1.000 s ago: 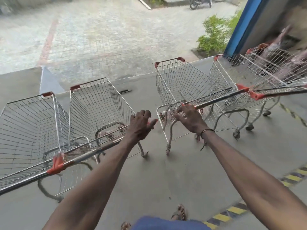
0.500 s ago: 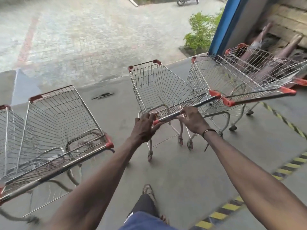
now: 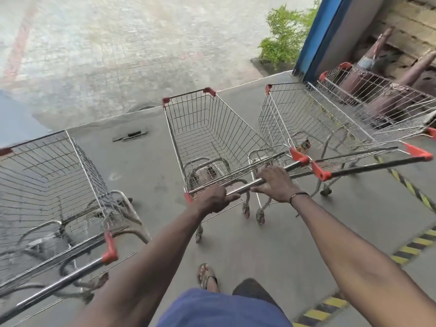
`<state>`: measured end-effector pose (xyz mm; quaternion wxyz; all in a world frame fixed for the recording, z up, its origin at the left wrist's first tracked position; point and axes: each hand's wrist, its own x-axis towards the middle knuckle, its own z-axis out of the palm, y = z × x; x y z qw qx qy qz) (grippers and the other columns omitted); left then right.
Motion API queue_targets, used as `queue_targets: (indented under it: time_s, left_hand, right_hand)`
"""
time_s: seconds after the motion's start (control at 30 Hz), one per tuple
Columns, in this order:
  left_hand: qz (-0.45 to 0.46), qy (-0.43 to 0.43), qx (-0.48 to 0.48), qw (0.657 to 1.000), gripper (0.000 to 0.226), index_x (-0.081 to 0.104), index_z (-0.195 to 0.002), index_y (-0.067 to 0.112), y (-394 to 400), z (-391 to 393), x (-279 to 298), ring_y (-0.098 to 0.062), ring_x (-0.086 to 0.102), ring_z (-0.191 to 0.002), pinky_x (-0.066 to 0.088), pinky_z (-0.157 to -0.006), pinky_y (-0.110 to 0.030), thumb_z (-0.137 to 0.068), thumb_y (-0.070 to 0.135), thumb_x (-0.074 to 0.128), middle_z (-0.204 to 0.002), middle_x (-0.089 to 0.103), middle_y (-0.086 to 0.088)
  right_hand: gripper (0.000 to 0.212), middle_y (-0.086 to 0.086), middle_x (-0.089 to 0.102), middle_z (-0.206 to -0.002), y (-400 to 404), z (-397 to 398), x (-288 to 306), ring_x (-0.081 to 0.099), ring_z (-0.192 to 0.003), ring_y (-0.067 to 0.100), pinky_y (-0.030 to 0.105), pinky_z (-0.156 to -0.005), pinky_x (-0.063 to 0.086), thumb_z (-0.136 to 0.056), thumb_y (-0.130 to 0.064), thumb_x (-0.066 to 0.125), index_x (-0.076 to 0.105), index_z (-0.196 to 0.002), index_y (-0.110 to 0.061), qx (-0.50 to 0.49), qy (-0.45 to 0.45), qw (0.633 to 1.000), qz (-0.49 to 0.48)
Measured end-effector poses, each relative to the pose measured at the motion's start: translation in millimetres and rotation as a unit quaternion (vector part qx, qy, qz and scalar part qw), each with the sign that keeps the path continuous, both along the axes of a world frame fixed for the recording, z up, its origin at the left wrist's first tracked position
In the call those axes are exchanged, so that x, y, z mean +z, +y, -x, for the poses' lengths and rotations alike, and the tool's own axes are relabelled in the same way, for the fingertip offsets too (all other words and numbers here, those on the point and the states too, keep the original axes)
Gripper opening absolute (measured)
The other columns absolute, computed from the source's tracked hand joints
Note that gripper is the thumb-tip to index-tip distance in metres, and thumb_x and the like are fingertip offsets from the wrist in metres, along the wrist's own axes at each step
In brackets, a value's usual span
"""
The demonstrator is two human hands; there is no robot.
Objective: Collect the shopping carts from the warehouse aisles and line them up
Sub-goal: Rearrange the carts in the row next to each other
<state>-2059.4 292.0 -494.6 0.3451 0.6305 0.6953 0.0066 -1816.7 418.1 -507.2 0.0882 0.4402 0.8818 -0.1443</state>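
Concrete floor [image 3: 151, 166], both hands, left [image 3: 212, 199], right [image 3: 276, 185], arms outstretched, gripping middle cart's handle [image 3: 243, 186]

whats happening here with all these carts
A person has both hands on the handle bar of the middle cart: the left hand grips its left end, the right hand rests over the bar further right. Another cart stands apart to the left, and two more carts sit side by side to the right, near a blue pillar. All stand on the concrete floor at the edge of a paved yard.
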Motion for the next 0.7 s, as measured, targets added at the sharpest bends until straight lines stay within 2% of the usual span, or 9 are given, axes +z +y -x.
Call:
queue_targets:
  time_s: [0.07,0.17,0.27,0.33,0.47,0.53,0.6,0.63,0.7]
  left_hand:
    - [0.052,-0.037,0.022,0.998,0.079,0.062,-0.073,0.007,8.9,4.2,-8.2,-0.027,0.062,-0.064,0.051,-0.062,-0.038,-0.093,0.082,0.045,-0.072,0.062,-0.008]
    - [0.088,-0.06,0.056,0.993,0.08,0.058,-0.069,0.011,15.5,8.4,-9.3,-0.024,0.054,-0.06,0.047,-0.063,-0.036,-0.087,0.089,0.046,-0.068,0.059,-0.007]
    - [0.061,-0.039,0.081,0.994,0.08,0.048,-0.064,0.014,25.0,8.6,-8.1,-0.024,0.048,-0.059,0.039,-0.061,-0.036,-0.086,0.091,0.044,-0.064,0.052,-0.005]
    - [0.033,-0.006,0.104,0.994,0.08,0.046,-0.064,0.014,33.5,7.5,-2.6,-0.024,0.05,-0.059,0.038,-0.06,-0.037,-0.087,0.091,0.04,-0.065,0.053,-0.005]
    - [0.007,0.075,0.14,0.987,0.09,0.057,-0.069,0.01,42.9,11.6,3.4,-0.025,0.061,-0.068,0.044,-0.064,-0.039,-0.084,0.095,0.032,-0.071,0.063,-0.006]
    - [0.001,0.108,0.152,0.982,0.092,0.059,-0.069,0.009,49.0,16.3,4.8,-0.029,0.063,-0.074,0.049,-0.068,-0.041,-0.085,0.095,0.029,-0.076,0.065,-0.009]
    - [-0.01,0.129,0.166,0.978,0.099,0.062,-0.074,0.005,54.2,22.0,5.9,-0.031,0.064,-0.078,0.053,-0.074,-0.044,-0.083,0.097,0.026,-0.08,0.066,-0.011]
    - [-0.018,0.138,0.174,0.975,0.105,0.065,-0.078,0.004,56.4,25.8,5.8,-0.031,0.065,-0.078,0.054,-0.078,-0.045,-0.081,0.1,0.022,-0.081,0.067,-0.011]
    - [-0.031,0.154,0.179,0.971,0.114,0.068,-0.08,0.006,56.2,34.7,0.7,-0.031,0.066,-0.079,0.055,-0.083,-0.048,-0.074,0.105,0.013,-0.082,0.067,-0.01]
  right_hand:
    - [0.088,-0.004,0.054,-0.135,11.2,-3.9,-7.9,0.045,-0.136,0.024,0.053,-0.121,0.029,-0.079,-0.102,0.026,0.06,-0.13,-0.039,0.032,0.003,0.999,-0.006]
    - [0.092,-0.011,0.051,-0.126,29.5,-5.1,-12.9,0.045,-0.128,0.018,0.052,-0.118,0.031,-0.072,-0.108,0.02,0.062,-0.121,-0.042,0.054,0.037,0.998,-0.001]
    - [0.103,-0.012,0.055,-0.123,47.9,0.8,-7.3,0.043,-0.125,0.016,0.05,-0.113,0.032,-0.067,-0.109,0.017,0.066,-0.121,-0.037,0.06,0.062,0.996,-0.012]
    - [0.106,-0.014,0.057,-0.116,65.6,11.6,-0.1,0.047,-0.118,0.015,0.046,-0.106,0.034,-0.065,-0.11,0.017,0.068,-0.117,-0.034,0.069,0.075,0.995,-0.016]
    - [0.083,-0.015,0.052,-0.112,98.4,31.6,5.1,0.047,-0.109,0.011,0.047,-0.105,0.034,-0.075,-0.097,0.041,0.065,-0.115,-0.029,0.096,0.056,0.993,0.031]
    - [0.082,-0.01,0.057,-0.113,117.9,38.1,6.0,0.049,-0.109,0.012,0.046,-0.104,0.037,-0.077,-0.095,0.043,0.065,-0.115,-0.027,0.118,0.062,0.989,0.058]
    - [0.086,-0.009,0.059,-0.111,135.0,46.0,6.2,0.049,-0.106,0.013,0.045,-0.101,0.036,-0.078,-0.099,0.034,0.064,-0.112,-0.026,0.153,0.075,0.982,0.077]
    - [0.083,-0.009,0.059,-0.111,141.1,51.0,5.9,0.049,-0.106,0.012,0.045,-0.101,0.035,-0.081,-0.097,0.034,0.063,-0.112,-0.026,0.172,0.078,0.979,0.082]
    - [0.061,-0.009,0.058,-0.11,149.5,60.6,2.2,0.046,-0.104,0.01,0.047,-0.104,0.036,-0.093,-0.078,0.049,0.064,-0.114,-0.023,0.208,0.085,0.971,0.081]
